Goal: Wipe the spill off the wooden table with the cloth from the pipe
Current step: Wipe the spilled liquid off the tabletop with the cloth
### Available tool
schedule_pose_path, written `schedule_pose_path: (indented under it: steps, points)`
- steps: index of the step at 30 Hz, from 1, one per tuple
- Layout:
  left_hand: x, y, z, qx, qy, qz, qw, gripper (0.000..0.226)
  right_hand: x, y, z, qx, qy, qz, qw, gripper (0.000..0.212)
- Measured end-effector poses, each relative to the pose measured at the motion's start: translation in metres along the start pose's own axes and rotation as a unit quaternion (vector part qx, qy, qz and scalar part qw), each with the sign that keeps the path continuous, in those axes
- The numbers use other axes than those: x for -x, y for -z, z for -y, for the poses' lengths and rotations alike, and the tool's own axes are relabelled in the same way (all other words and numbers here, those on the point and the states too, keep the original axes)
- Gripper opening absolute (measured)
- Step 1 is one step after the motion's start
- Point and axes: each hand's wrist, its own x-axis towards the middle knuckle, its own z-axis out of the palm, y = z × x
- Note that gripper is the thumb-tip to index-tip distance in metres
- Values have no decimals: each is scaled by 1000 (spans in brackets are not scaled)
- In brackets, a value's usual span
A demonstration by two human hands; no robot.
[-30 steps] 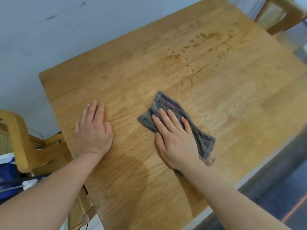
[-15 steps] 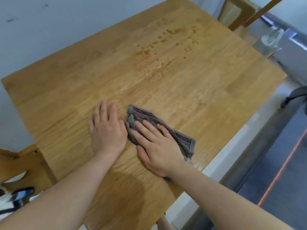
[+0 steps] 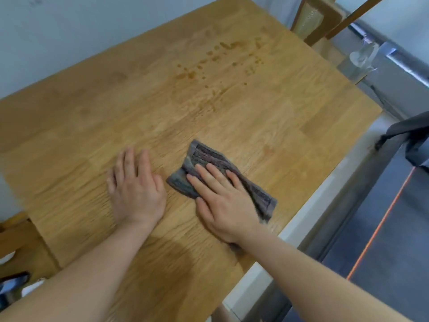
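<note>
A grey striped cloth (image 3: 209,156) lies crumpled on the wooden table (image 3: 290,117). My right hand (image 3: 222,203) presses flat on top of it, fingers spread, covering its middle. My left hand (image 3: 135,189) rests palm down on the bare wood just left of the cloth, a small gap apart. The spill (image 3: 220,61) shows as brown drops and smears scattered across the far part of the table, well beyond the cloth.
A wall runs along the table's far left side. A wooden chair (image 3: 318,17) stands past the far corner, another chair (image 3: 21,242) at the near left. A metal rail with a clear plastic item (image 3: 364,56) and dark floor lie to the right.
My right hand slid the cloth to the right, away from my left hand, which it touched half a second ago. My left hand stayed flat. The view shifted slightly.
</note>
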Motion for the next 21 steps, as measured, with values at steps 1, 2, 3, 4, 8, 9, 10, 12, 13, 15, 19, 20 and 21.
schedule_pose_path:
  steps: [1,2,3,4,8,9,10,12,13,15,19,20,21]
  points:
    - [0,0,1,-4,-1,2,1000,56,-8,5,-21,5,-6,-3,1000,51]
    - [0,0,2,-7,-1,5,1000,56,-18,11,-44,12,-40,-15,999,52]
    - [-1,0,3,-9,-1,6,1000,56,-29,17,-66,17,-94,-26,995,53]
    - [-2,-1,3,-10,-1,6,1000,57,-39,23,-82,20,-151,-36,988,54]
    - [-4,-1,3,-9,-2,12,1000,57,-53,16,-45,15,-189,-49,981,54]
    - [-3,-1,3,-7,-5,8,1000,57,-51,9,-19,11,-130,-41,991,54]
    - [-2,-2,2,-5,-10,2,1000,56,-49,1,6,10,-60,-26,998,53]
    - [-2,-2,4,-1,-9,-7,1000,55,-51,-9,35,1,45,11,999,52]
    - [-3,-3,6,2,-7,-10,1000,56,-58,-7,34,-6,78,25,997,51]
    - [-4,-3,7,4,-7,-15,1000,58,-75,3,5,5,95,22,995,51]
    - [-4,-6,5,-7,-1,-6,1000,60,-124,31,-87,25,-116,-10,993,53]
    - [-5,-6,5,-5,2,-10,1000,59,-132,33,-92,30,-152,-11,988,53]
    - [-6,-5,5,-1,3,-13,1000,58,-136,31,-85,30,-161,-14,986,54]
